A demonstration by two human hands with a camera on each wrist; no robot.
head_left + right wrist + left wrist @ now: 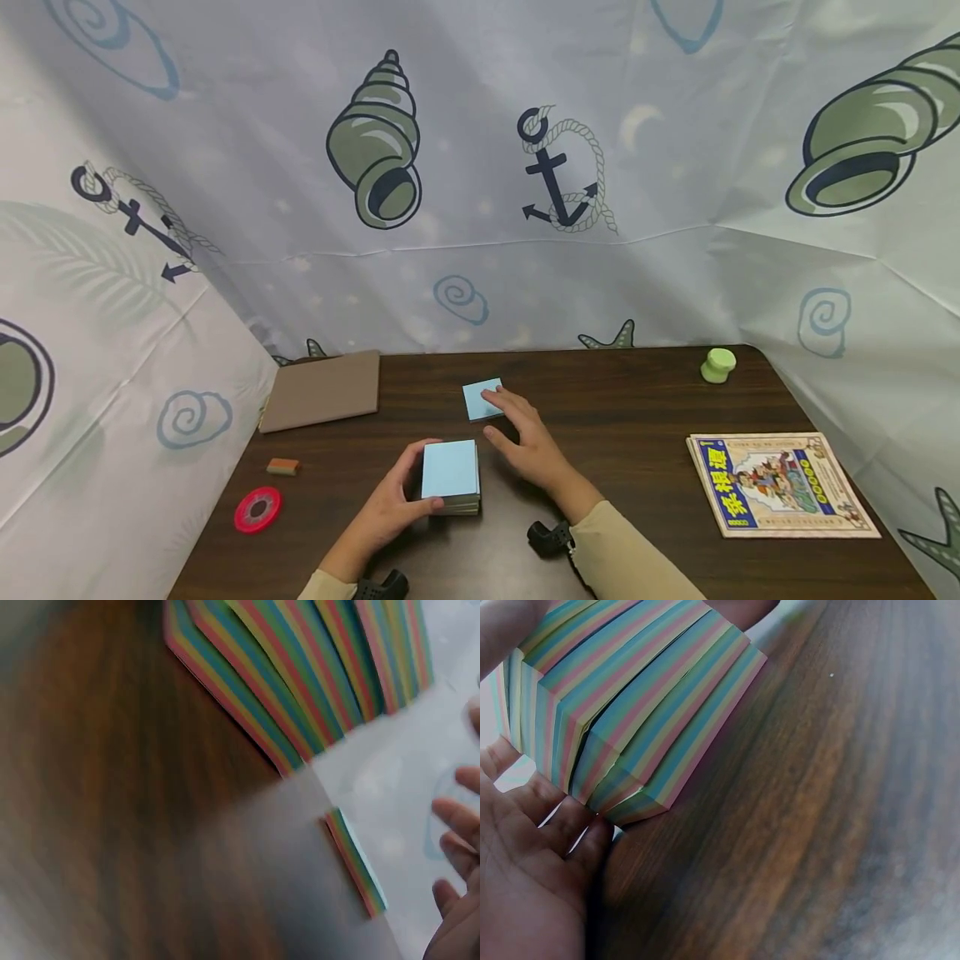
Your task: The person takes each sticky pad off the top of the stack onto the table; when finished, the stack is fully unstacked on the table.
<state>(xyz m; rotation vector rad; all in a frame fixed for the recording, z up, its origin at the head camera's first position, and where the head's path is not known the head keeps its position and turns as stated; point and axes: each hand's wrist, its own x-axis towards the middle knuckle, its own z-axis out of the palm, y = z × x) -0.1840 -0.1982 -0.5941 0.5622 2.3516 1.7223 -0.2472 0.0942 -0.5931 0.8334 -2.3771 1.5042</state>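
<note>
At lower centre, your left hand (389,505) grips the note stack (452,471); your right hand (534,450), fingers apart, hovers by the smaller pad (476,402).

Pale cloth backdrop (472,167) spans upper frame and both sides, creased; printed with green shells (375,137), dark anchors (557,179), blue spirals (461,300). Dark wood-grain table (600,400), lower half; diffuse sheen at bottom centre.
</note>
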